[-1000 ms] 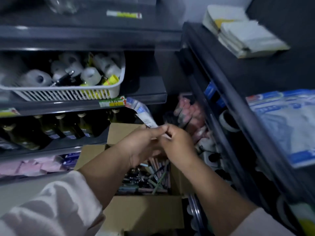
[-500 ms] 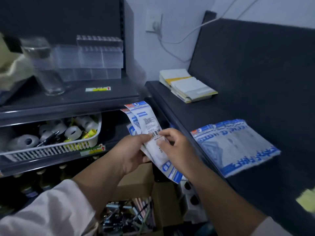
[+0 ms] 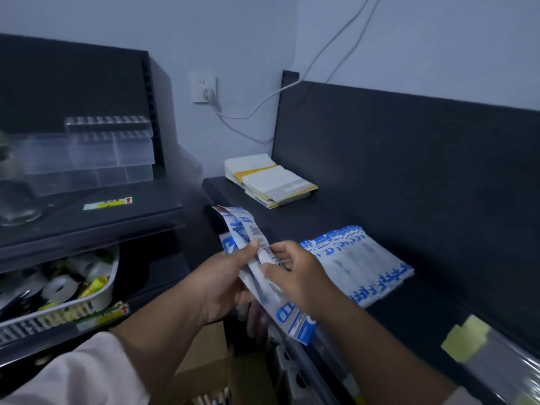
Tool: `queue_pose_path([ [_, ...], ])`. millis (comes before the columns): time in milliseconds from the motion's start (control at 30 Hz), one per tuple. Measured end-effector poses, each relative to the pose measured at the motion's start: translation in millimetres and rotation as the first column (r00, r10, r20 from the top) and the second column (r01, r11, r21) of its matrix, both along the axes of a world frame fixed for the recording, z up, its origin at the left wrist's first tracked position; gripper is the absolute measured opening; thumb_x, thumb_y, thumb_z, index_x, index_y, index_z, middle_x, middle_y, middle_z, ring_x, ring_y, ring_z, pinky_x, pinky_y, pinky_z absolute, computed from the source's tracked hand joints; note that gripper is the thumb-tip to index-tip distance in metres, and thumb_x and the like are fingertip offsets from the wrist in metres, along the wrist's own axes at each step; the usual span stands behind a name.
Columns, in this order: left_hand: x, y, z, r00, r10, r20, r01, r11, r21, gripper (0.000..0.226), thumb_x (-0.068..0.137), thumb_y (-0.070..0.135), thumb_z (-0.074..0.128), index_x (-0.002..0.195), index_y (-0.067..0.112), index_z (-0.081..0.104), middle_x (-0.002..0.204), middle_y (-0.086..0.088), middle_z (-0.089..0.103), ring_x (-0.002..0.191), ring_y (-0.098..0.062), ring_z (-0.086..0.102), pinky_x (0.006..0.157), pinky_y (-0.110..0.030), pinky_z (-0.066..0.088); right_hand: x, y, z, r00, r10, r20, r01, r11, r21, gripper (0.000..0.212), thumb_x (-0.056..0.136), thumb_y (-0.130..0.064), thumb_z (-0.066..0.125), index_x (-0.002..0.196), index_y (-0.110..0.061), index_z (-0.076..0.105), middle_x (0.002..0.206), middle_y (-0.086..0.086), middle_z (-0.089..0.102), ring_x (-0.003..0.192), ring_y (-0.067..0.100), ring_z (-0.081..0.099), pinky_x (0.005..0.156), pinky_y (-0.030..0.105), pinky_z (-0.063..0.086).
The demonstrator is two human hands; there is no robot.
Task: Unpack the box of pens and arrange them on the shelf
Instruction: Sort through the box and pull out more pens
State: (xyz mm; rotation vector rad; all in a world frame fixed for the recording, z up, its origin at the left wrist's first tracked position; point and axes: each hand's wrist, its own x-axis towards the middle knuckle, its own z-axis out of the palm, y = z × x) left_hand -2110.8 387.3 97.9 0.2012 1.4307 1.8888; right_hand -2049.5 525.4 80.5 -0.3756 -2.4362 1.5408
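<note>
Several flat blue-and-white pen packets point(image 3: 295, 319) are being held as a loose fan between both hands, just in front of the near edge of the dark shelf point(image 3: 292, 220) on the right. They are being gripped from the left by the left hand point(image 3: 222, 285), thumb on top, and pinched from the right by the right hand point(image 3: 301, 276). A pile of matching packets point(image 3: 365, 267) is lying on the shelf, just right of the hands. The cardboard box point(image 3: 204, 361) is sitting below, at the near edge. The slick sleeves are being held only by their middles, so one could be slipped out and dropped toward the box. The pile could also be knocked askew while more are being added.
</note>
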Motion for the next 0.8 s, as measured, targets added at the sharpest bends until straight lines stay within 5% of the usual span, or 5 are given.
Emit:
queue_pose_path([
  [200,1,18,8,1.000,-0.010,-0.022,0.009,1.000,-0.030,0.023,0.095,0.025,0.055,0.107,0.008,0.066,0.098,-0.014,0.073,0.077,-0.023,0.071,0.062,-0.030,0.058,4,13,7,0.999,-0.041,-0.023,0.040,0.999,-0.019,0.019,0.086,-0.026,0.061,0.105,-0.026,0.061,0.091,-0.005,0.070,0.082,0.010,0.068,0.081,0.040,0.056],
  [367,1,29,11,1.000,0.029,-0.003,-0.029,0.995,-0.091,0.018,0.097,0.018,0.050,0.105,0.007,0.063,0.089,-0.013,0.074,0.073,-0.024,0.071,0.057,-0.030,0.055,2,25,12,0.994,-0.109,-0.033,0.104,0.987,-0.119,0.020,0.092,-0.014,0.046,0.097,-0.023,0.063,0.093,0.013,0.070,0.083,0.031,0.066,0.070,0.046,0.055],
  [533,0,33,13,0.999,0.036,0.000,-0.036,0.992,-0.118,0.019,0.098,0.016,0.047,0.107,0.008,0.061,0.090,-0.014,0.074,0.075,-0.027,0.071,0.062,-0.034,0.056,3,30,17,0.998,-0.056,-0.014,0.048,0.939,-0.341,0.021,0.095,-0.011,0.043,0.098,-0.016,0.063,0.092,0.015,0.070,0.077,0.025,0.067,0.064,0.036,0.055],
  [667,1,36,15,0.999,0.037,0.008,-0.036,0.994,-0.102,0.019,0.098,0.018,0.047,0.106,0.008,0.062,0.089,-0.014,0.074,0.072,-0.026,0.072,0.061,-0.034,0.058,9,32,20,0.999,0.048,-0.021,-0.053,0.950,-0.308,0.018,0.096,-0.020,0.052,0.113,-0.022,0.060,0.097,0.001,0.070,0.083,0.014,0.069,0.067,0.026,0.055],
  [800,3,39,17,1.000,0.009,-0.015,-0.010,0.995,-0.098,0.022,0.096,0.022,0.053,0.106,0.008,0.065,0.096,-0.015,0.073,0.076,-0.024,0.071,0.062,-0.032,0.058,15,35,17,0.985,0.172,0.011,-0.166,0.965,-0.201,0.047,0.084,-0.029,0.071,0.127,-0.026,0.051,0.108,-0.008,0.069,0.095,0.003,0.067,0.080,0.022,0.054],
])
